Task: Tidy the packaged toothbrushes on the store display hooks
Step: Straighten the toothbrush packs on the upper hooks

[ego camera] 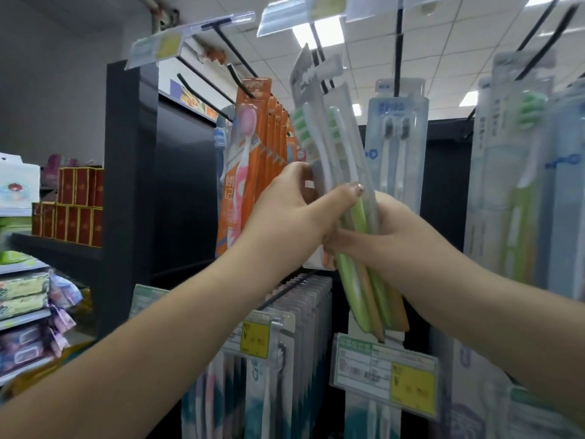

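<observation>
Both hands grip green toothbrush packs (332, 160) hanging on hook (318, 60): left hand (294, 210) mid-pack, right hand (389, 236) lower, thumbs wrapped round.

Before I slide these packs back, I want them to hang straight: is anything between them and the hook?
Nothing visible blocks them. Both hands, left and right, grip the green toothbrush packs, whose tops already sit at the black hook. The orange packs hang to the left, apart.
</observation>
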Motion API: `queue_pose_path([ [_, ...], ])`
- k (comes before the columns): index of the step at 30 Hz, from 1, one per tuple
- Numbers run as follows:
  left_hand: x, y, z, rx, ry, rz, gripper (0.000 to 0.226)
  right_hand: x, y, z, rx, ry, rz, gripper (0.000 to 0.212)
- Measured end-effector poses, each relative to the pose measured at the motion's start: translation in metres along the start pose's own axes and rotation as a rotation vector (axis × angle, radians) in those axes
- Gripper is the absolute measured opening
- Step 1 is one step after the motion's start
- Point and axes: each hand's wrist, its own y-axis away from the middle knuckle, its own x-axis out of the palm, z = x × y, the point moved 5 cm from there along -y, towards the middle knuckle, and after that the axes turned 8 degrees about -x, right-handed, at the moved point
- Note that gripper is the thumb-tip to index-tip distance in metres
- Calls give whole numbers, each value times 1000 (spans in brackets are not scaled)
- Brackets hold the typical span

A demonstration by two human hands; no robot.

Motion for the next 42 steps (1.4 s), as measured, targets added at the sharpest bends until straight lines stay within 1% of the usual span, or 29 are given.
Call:
queue_pose_path([
  [3,1,0,-1,-20,79,5,24,-2,3,1,-26,-49,-20,23],
  [6,4,-1,-1,-44,163,9,26,-4,5,3,-35,-146,-36,29],
  [8,3,-2,0,-76,254,-4,23,-7,5,0,0,-212,-53,34],
  [10,-4,-5,2,-80,277,-60,22,-15,5,-9,64,-195,-121,31],
  [12,-13,-9,4,-54,195,-117,21,-24,5,-14,101,-132,-210,22],
  [15,-20,-16,7,-53,79,-177,22,-32,7,-13,97,-112,-288,18],
  [18,-25,-26,11,-66,-26,-232,25,-35,8,-10,97,-142,-308,16],
  [20,-27,-33,14,-70,-100,-252,30,-36,8,-10,96,-162,-315,15],
  [22,-27,-41,17,-81,-172,-255,38,-36,9,-10,88,-172,-315,14],
  [25,-24,-53,15,-75,-260,-248,43,-37,8,-9,80,-179,-310,14],
  [29,-20,-67,11,-85,-328,-246,55,-38,8,-9,79,-169,-297,15],
  [32,-19,-74,13,-119,-368,-261,56,-39,9,-9,88,-191,-296,14],
  [42,-15,-86,22,-119,-315,-240,61,-40,11,-9,113,-194,-279,15],
])
